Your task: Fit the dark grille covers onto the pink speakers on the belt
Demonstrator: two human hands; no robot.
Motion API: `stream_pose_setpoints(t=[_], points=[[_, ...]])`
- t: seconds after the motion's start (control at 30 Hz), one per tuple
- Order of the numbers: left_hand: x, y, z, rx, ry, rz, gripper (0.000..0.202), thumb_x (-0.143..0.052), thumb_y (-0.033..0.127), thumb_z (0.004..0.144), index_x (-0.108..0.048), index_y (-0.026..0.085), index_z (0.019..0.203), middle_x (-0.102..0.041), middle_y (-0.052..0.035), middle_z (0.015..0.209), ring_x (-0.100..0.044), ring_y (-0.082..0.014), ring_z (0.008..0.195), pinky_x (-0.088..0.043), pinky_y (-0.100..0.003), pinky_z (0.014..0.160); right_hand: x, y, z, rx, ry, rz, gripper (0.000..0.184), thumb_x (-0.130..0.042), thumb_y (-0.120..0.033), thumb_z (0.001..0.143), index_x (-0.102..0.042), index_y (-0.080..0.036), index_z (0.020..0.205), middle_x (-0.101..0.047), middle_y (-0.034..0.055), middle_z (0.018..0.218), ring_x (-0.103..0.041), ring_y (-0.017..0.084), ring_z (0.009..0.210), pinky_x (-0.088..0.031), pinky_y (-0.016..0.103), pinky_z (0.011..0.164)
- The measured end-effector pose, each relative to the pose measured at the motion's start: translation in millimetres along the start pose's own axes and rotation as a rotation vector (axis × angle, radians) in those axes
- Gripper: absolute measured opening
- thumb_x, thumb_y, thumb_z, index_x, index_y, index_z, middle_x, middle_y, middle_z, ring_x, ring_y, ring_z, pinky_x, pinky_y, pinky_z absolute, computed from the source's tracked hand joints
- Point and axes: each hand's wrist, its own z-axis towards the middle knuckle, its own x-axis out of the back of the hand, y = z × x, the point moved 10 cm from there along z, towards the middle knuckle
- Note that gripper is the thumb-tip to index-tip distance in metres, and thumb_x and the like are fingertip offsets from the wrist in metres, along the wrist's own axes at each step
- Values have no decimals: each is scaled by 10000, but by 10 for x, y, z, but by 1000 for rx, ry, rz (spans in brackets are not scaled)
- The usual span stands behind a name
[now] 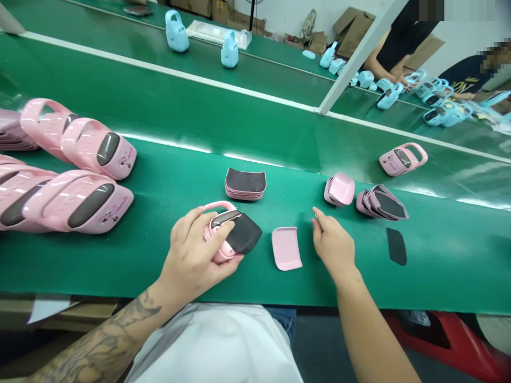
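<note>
Two hands [195, 250] [334, 243], one pink casing [224, 218] in left

Upright on far side: blue casing [178, 38], second blue casing [229, 52]; white packet [209, 32] between. Dark flat object [138, 11] farther left. Open carton [353, 26] beyond. Pale post [356, 64] slanting; at right, two people [401, 42], more blue units [389, 97]. Red plastic object [465, 340] below surface [451, 260].

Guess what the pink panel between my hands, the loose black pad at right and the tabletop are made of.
Pink panel: likely satin moulded plastic, from its smooth face and curved edges. Black pad: matt, perhaps foam or rubber; thin, without visible shine. Green tabletop: smooth, slightly glossy, maybe vinyl; glare runs along its far edge.
</note>
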Motion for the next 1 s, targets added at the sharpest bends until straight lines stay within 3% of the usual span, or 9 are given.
stream_pose_setpoints(t=[0.13, 0.27, 0.37, 0.47, 0.57, 0.7, 0.77, 0.87, 1.0], points=[[-18, -261, -157, -34, -30, -110, 541, -828, 275, 853, -629, 147, 1339, -672, -243, 1321, -635, -487, 1323, -567, -668, 1089, 21, -147, -13, 83, -23, 41, 552, -417, -418, 1097, -652, -125, 1501, -683, 237, 1384, -639, 371, 1246, -523, 521, 1050], [-47, -430, -303, -55, -110, -166, 575, -811, 246, 870, -581, 134, 1384, -648, -264, 1380, -624, -478, 1363, -571, -668, 1111, -180, -427, -228, 162, -246, 168, 560, -576, -493, 1032, -648, -203, 1506, -740, 128, 1243, -723, 279, 1058, -596, 421, 923], [-44, -446, -377, -111, -144, -153, 657, -831, 405, 887, -568, 109, 1410, -583, -316, 1464, -610, -502, 1379, -567, -676, 1113, -354, -531, -354, 107, -391, 239, 608, -673, -421, 937, -641, -210, 1506, -739, 105, 1174, -718, 300, 1058, -577, 471, 956], [-8, -421, -409, -151, -128, -144, 734, -759, 600, 920, -589, 90, 1421, -540, -348, 1509, -591, -540, 1393, -564, -700, 1098, -426, -582, -370, 51, -453, 287, 411, -643, -380, 927, -748, -213, 1288, -726, 63, 979, -717, 270, 902, -586, 436, 835], [50, -461, -397, -75, -85, -163, 549, -753, 408, 949, -625, 115, 1396, -580, -319, 1496, -637, -493, 1361, -599, -642, 1075, -411, -646, -330, 19, -482, 359, 349, -577, -365, 960, -727, -216, 1238, -686, 24, 885, -698, 214, 769, -575, 339, 666], [103, -512, -388, 30, -78, -270, 590, -694, 164, 896, -595, 155, 1477, -563, -273, 1559, -638, -440, 1382, -603, -609, 1085, -251, -859, -271, 74, -406, 403, 578, -481, -200, 960, -578, -296, 1521, -709, 44, 1257, -685, 153, 775, -592, 299, 688], [141, -487, -388, -1, -78, -296, 610, -656, 107, 877, -601, 177, 1481, -510, -249, 1625, -585, -444, 1447, -565, -643, 1131, -127, -1019, -270, 175, -314, 291, 621, -461, -119, 946, -593, -314, 1521, -681, 48, 1417, -711, 160, 854, -590, 303, 729], [179, -448, -394, -80, -93, -287, 542, -625, 31, 856, -665, 173, 1377, -505, -230, 1645, -510, -461, 1519, -510, -685, 1182, 10, -1215, -329, 329, -165, -102, 563, -445, -61, 967, -665, -257, 1447, -673, 78, 1487, -746, 220, 987, -562, 322, 706], [137, -500, -398, -73, -148, -292, 445, -635, 98, 910, -678, 151, 1350, -631, -234, 1543, -557, -442, 1493, -537, -661, 1174, -3, -1323, -443, 442, -87, -497, 482, -480, -78, 978, -679, -127, 1414, -720, 174, 1396, -745, 265, 858, -539, 380, 632]])
